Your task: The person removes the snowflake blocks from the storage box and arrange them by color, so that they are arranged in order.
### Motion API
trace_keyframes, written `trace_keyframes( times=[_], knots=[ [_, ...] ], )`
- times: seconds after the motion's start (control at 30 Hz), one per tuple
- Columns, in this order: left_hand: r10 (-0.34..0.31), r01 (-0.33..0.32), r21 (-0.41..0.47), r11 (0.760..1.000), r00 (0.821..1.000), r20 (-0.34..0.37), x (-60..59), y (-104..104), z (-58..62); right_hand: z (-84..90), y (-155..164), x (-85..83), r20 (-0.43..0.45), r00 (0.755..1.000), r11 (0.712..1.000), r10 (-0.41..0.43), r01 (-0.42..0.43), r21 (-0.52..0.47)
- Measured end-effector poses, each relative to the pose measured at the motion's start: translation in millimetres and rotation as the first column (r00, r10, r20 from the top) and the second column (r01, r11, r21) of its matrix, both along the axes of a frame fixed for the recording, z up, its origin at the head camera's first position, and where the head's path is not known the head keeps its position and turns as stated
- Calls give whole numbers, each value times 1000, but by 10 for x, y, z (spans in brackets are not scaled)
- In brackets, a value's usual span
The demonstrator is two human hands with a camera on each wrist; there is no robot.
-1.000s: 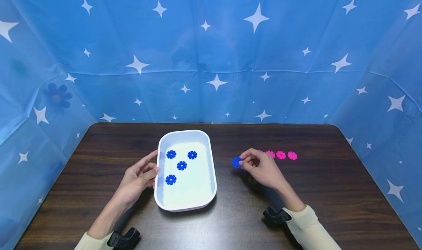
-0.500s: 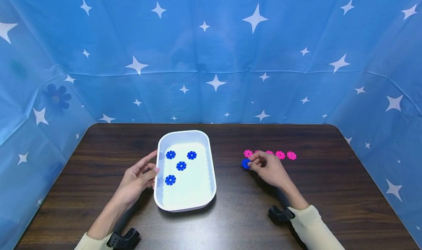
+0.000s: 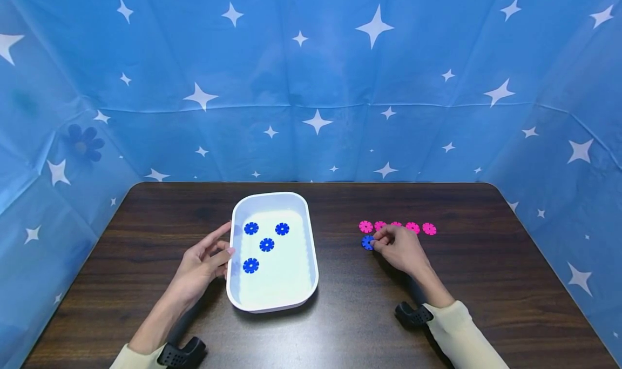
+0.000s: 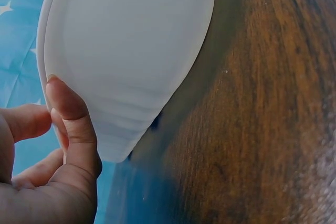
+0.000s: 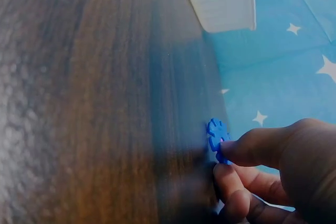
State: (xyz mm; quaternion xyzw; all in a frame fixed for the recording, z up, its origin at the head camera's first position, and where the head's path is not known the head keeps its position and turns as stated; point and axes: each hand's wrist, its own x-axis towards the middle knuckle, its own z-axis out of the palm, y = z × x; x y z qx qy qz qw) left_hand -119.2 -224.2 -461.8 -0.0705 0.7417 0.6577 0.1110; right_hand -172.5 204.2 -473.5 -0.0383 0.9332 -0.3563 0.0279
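In the head view my right hand (image 3: 400, 249) pinches a blue notched plastic snowflake disc (image 3: 366, 243) between thumb and fingers, low over the table. The right wrist view shows the thumb across the face of this disc (image 5: 215, 131). Just behind it runs a row of several pink snowflake discs (image 3: 365, 227), partly covered by the right hand. At left, my left hand (image 3: 198, 269) grips the side of a white rectangular tray (image 3: 313, 261), thumb at the rim and fingers along the outer wall. Several blue snowflake discs (image 3: 266, 245) lie spread out inside the tray.
The dark wood-grain table (image 3: 340, 326) runs beneath everything. A blue cloth with white stars (image 3: 311, 77) hangs behind it and along both sides. Black bands (image 3: 413, 315) sit on both wrists.
My right hand has carried the blue disc rightward and slightly down, to just in front of the pink row, uncovering the row's left end. The left hand and tray have stayed put.
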Motion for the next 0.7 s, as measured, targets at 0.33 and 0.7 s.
trace_keyframes(
  times=[0.33,0.7],
  knots=[
    [-8,8,5,1000,1000,4,7,-4,9,27,20,16,-13,1000,1000,22,-22,-7],
    [-14,14,10,1000,1000,-3,9,-12,-3,150,-41,41,3,994,993,107,-106,-59]
  ],
)
